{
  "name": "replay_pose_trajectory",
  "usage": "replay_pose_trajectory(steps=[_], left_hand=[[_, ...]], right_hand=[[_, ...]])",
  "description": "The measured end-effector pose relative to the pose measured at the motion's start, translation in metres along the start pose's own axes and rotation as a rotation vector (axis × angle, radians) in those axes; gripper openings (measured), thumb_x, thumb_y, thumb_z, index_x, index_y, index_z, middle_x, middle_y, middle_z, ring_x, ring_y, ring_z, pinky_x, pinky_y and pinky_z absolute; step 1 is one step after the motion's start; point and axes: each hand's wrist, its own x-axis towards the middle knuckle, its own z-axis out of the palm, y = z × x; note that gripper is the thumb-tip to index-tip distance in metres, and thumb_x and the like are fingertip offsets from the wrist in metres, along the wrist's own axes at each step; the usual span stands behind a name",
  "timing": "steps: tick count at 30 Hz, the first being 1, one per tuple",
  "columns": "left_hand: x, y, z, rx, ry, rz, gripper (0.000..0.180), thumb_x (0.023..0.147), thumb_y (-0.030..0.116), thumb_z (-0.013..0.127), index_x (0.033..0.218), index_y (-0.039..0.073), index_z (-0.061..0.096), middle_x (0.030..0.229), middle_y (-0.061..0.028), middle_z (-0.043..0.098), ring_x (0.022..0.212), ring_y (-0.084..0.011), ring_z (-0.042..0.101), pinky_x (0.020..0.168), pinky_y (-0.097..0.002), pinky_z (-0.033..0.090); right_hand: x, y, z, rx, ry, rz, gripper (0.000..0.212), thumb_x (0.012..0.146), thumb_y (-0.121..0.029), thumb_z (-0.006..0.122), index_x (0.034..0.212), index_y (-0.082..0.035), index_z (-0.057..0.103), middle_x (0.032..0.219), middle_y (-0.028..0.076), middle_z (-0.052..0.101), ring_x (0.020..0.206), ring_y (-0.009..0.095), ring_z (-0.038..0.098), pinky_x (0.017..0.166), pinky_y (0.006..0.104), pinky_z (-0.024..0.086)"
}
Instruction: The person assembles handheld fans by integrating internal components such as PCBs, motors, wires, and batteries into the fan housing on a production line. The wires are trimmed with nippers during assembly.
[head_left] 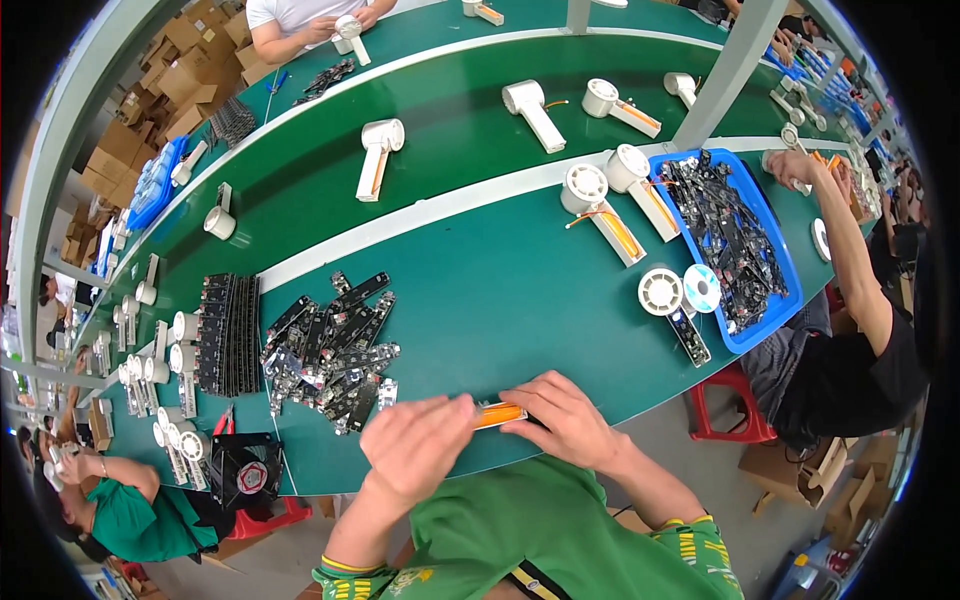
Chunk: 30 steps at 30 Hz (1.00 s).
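Left hand (415, 447) of the person grips 1 end of a white casing with orange insert (502, 413), held at the person's edge of the green table (470, 330), right hand (568, 420) pinches its other end, and farther right I see 1 blue tray (791, 295).

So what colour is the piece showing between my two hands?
The piece is orange; it shows best in the head view.

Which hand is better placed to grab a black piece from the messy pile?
Probably the left hand: it's closer to the messy pile. The right hand is farther off, past the orange-and-white part. Both hold that part, so the left would need to let go.
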Motion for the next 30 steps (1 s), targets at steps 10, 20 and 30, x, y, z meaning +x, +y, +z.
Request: replay_pose_trajectory(steps=[10,20,30], left_hand=[[-0.039,0.015,0.021,0.134,-0.070,0.221,0.021,0.091,0.014,0.077,0.111,0.011,0.080,0.114,-0.0026,0.079,0.103,-0.0253,0.074,0.088,-0.0363,0.056],[-0.026,0.018,0.025,0.125,-0.213,0.182,0.023,0.092,0.011,0.071,0.114,0.006,0.079,0.116,-0.0080,0.078,0.107,-0.0274,0.073,0.090,-0.0409,0.057],[-0.028,0.022,0.028,0.087,-0.307,0.109,0.030,0.091,0.013,0.069,0.118,0.006,0.078,0.124,-0.0079,0.076,0.113,-0.0299,0.071,0.099,-0.0450,0.057]], right_hand=[[0.000,0.003,-0.001,0.080,-0.018,0.094,0.050,0.084,-0.007,0.089,0.129,0.001,0.069,0.116,0.015,0.074,0.103,0.034,0.070,0.088,0.0432,0.058],[-0.004,0.003,-0.001,0.108,-0.019,0.118,0.055,0.082,-0.004,0.087,0.133,-0.001,0.067,0.120,0.015,0.073,0.104,0.036,0.069,0.091,0.0445,0.058],[-0.003,0.003,-0.004,0.110,-0.012,0.119,0.053,0.081,-0.003,0.086,0.130,0.001,0.066,0.118,0.015,0.073,0.101,0.036,0.068,0.089,0.0452,0.057]])
